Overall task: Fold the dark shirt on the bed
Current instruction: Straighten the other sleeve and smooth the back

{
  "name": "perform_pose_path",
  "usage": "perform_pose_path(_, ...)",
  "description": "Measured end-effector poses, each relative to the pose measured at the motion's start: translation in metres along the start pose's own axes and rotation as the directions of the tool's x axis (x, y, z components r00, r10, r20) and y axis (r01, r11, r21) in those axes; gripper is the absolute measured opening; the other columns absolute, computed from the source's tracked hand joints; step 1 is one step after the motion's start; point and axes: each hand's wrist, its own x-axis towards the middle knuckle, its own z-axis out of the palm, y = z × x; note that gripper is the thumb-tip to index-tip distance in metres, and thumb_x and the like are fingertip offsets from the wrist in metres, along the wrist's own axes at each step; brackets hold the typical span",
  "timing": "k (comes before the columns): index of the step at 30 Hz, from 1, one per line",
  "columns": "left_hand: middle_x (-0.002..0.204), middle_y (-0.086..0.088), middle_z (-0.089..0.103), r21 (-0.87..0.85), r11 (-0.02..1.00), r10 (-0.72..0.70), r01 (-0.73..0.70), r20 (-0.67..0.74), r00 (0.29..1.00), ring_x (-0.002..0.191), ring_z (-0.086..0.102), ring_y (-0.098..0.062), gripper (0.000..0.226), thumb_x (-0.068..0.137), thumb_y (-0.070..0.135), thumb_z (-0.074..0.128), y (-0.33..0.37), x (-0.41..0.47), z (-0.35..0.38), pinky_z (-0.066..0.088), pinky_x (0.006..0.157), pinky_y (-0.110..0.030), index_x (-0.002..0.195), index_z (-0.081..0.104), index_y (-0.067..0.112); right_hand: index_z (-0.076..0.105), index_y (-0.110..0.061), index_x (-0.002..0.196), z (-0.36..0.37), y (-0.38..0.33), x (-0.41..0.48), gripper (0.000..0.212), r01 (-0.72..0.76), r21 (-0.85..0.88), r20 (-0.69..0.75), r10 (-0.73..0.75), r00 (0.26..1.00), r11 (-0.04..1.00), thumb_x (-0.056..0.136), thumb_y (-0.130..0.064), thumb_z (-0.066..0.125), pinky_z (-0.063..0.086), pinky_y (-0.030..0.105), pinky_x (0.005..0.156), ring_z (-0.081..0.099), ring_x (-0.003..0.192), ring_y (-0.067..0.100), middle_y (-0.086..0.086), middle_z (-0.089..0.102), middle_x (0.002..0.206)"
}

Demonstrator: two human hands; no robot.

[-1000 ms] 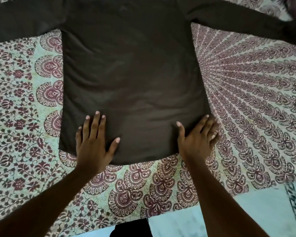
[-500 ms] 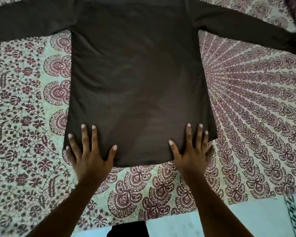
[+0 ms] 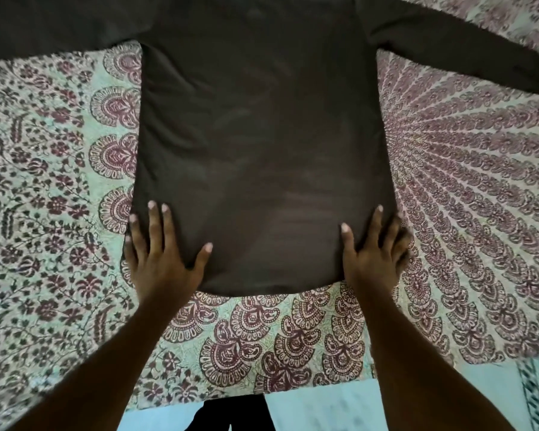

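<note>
Patterned maroon-and-cream bedspread [image 3: 44, 213] covers the bed, with pale floor [image 3: 324, 409] showing past its near edge. On it the dark shirt [image 3: 262, 135] lies flat and fully spread, hem toward the person. Its left sleeve [image 3: 59, 26] and right sleeve [image 3: 448, 48] stretch out to either side at the far end.

No fold is visible yet. The body looks smooth, so the laying-out seems about finished, and every fold of sleeves and body is left to do.

The left hand [image 3: 162, 259] lies flat on the near left corner of the shirt, fingers straight and splayed, thumb angled inward. The right hand [image 3: 374, 259] presses the near right corner the same way, its outer fingers blurred at the shirt's side edge. Neither hand grips cloth; both arms reach forward from the near side.
</note>
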Motion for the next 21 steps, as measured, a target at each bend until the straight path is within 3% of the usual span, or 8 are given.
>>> perform_pose_path(3, 0.175, 0.0, -0.003, 0.01, 1.0, 0.003, -0.003, 0.025, 1.0, 0.16, 0.0, -0.038, 0.106, 0.087, 0.079, 0.039, -0.004, -0.023, -0.008, 0.011, 0.126, -0.062, 0.166, 0.006, 0.017, -0.001, -0.029, 0.164, -0.005, 0.005, -0.016, 0.096, -0.09, -0.012, -0.031, 0.09, 0.995, 0.996, 0.09, -0.088, 0.018, 0.003, 0.064, 0.124, -0.008, 0.157, 0.043, 0.018, -0.006, 0.171)
perform_pose_path(7, 0.175, 0.002, -0.003, -0.02, 0.999, -0.034, 0.034, -0.006, 0.999, 0.16, -0.003, -0.037, 0.089, 0.097, 0.07, 0.034, -0.001, 0.001, -0.017, 0.011, 0.125, -0.061, 0.166, 0.007, 0.02, 0.01, -0.021, 0.165, -0.002, -0.037, -0.018, 0.091, 0.284, -0.106, -0.054, -0.291, 0.955, 0.953, 0.097, -0.074, 0.038, 0.004, 0.06, 0.124, -0.003, 0.158, 0.041, 0.018, -0.002, 0.172)
perform_pose_path(12, 0.175, -0.004, 0.0, -0.02, 1.0, -0.02, 0.021, 0.045, 0.999, 0.161, 0.001, -0.031, 0.088, 0.1, 0.068, 0.029, -0.025, 0.009, -0.004, 0.016, 0.127, -0.058, 0.166, 0.003, 0.016, 0.012, -0.04, 0.163, 0.02, -0.117, -0.028, 0.076, 0.653, -0.114, 0.106, -0.645, 0.757, 0.748, 0.098, -0.071, 0.038, 0.011, 0.061, 0.125, -0.011, 0.158, 0.038, 0.009, -0.011, 0.172)
perform_pose_path(15, 0.175, -0.007, 0.0, -0.036, 0.999, -0.008, 0.01, 0.051, 0.999, 0.161, 0.0, -0.027, 0.087, 0.101, 0.063, 0.03, -0.04, -0.017, 0.001, 0.011, 0.129, -0.053, 0.166, 0.002, 0.013, 0.018, -0.053, 0.158, 0.038, -0.15, -0.05, 0.062, 0.855, -0.12, 0.22, -0.826, 0.519, 0.505, 0.101, -0.068, 0.035, 0.016, 0.064, 0.122, -0.008, 0.159, 0.036, 0.003, -0.006, 0.173)
perform_pose_path(17, 0.174, -0.008, 0.001, -0.048, 0.999, 0.017, -0.014, 0.07, 0.997, 0.161, 0.001, -0.027, 0.085, 0.101, 0.059, 0.032, -0.048, -0.037, 0.0, 0.012, 0.129, -0.052, 0.165, 0.004, 0.011, 0.024, -0.052, 0.157, 0.046, -0.158, -0.064, 0.055, 0.928, -0.113, 0.265, -0.889, 0.374, 0.356, 0.104, -0.063, 0.032, 0.018, 0.063, 0.122, -0.002, 0.16, 0.032, 0.002, 0.002, 0.174)
perform_pose_path(19, 0.174, -0.009, 0.003, -0.057, 0.996, 0.074, -0.07, 0.09, 0.993, 0.161, 0.003, -0.026, 0.083, 0.101, 0.056, 0.035, -0.062, -0.056, -0.002, 0.015, 0.129, -0.051, 0.165, 0.01, 0.01, 0.029, -0.045, 0.158, 0.047, -0.175, -0.071, 0.054, 0.941, -0.087, 0.224, -0.914, 0.34, 0.328, 0.106, -0.059, 0.032, 0.017, 0.061, 0.123, 0.002, 0.16, 0.031, 0.004, 0.007, 0.173)
perform_pose_path(21, 0.174, -0.008, 0.007, -0.081, 0.989, 0.132, -0.124, 0.099, 0.986, 0.161, 0.005, -0.024, 0.081, 0.103, 0.057, 0.038, -0.077, -0.067, -0.005, 0.015, 0.129, -0.046, 0.165, 0.015, 0.011, 0.025, -0.041, 0.161, 0.045, -0.204, -0.073, 0.058, 0.923, -0.073, 0.173, -0.906, 0.386, 0.379, 0.106, -0.059, 0.033, 0.016, 0.06, 0.125, 0.0, 0.16, 0.032, 0.006, 0.004, 0.173)
